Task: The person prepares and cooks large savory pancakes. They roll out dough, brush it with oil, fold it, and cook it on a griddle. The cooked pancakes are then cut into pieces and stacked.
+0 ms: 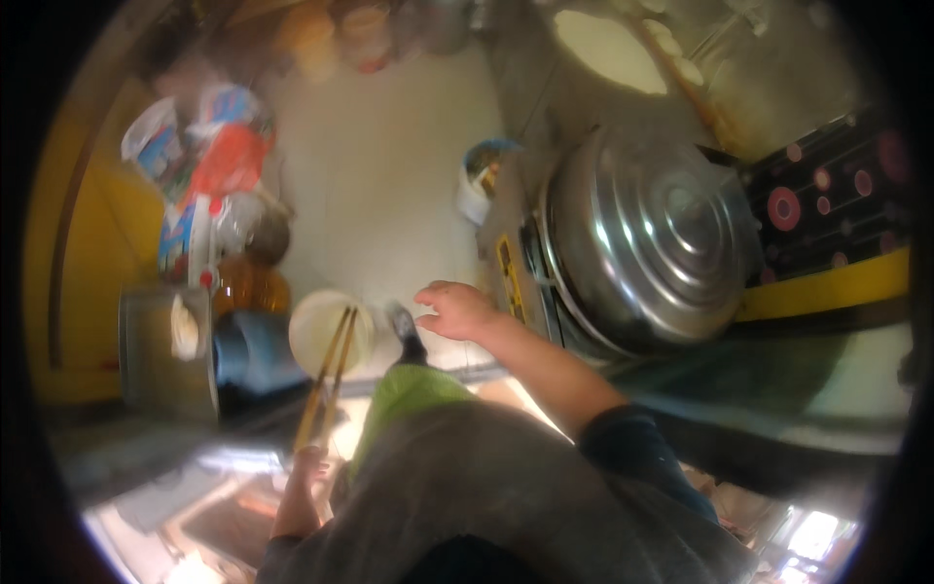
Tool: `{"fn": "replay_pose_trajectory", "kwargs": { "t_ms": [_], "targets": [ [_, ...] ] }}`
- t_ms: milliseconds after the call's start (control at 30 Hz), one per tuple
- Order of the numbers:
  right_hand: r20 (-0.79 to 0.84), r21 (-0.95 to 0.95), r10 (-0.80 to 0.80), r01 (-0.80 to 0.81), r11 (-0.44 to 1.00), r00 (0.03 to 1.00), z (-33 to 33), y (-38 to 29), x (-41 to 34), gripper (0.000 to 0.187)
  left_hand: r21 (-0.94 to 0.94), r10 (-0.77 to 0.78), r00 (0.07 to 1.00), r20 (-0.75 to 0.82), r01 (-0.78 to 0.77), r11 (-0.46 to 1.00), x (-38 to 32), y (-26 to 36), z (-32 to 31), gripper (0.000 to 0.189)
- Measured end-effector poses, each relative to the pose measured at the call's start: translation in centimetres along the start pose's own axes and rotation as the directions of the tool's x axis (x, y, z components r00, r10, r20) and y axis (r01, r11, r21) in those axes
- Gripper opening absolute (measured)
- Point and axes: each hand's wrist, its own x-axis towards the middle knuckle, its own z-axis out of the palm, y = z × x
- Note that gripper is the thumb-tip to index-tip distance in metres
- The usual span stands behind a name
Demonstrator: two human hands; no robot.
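Note:
At the lower left, my left hand (310,467) is closed around the near ends of a pair of long wooden chopsticks (328,372). Their far tips lie over a pale round bucket (300,332) on the floor. My right hand (454,310) hangs near the middle of the view, palm down, fingers apart and holding nothing. Just left of its fingertips is my dark shoe (403,325). A large steel pot with a ridged domed lid (657,233) stands to the right of this hand, apart from it.
A steel pan (168,379) holding a pale piece, bags and bottles line the left side. A white container (474,193) with mixed contents stands left of the pot. At the upper right, a flat pale sheet, seemingly dough (609,51), lies on a surface. Jars (368,36) stand at the top.

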Motion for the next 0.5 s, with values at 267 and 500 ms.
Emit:
{"fn": "replay_pose_trajectory", "kwargs": {
  "t_ms": [267,500],
  "targets": [
    [-0.239,0.137,0.339,-0.314,0.939,0.91,-12.7,7.1,5.3,0.041,0.221,0.617,0.762,0.196,-0.648,0.729,4.2,37.5,-6.0,0.01],
    [-0.356,0.362,0.458,-0.331,0.871,0.814,-16.7,8.2,4.8,0.042,0.146,0.869,0.463,0.172,-0.885,0.442,-2.0,66.6,1.4,0.055]
  ]
}}
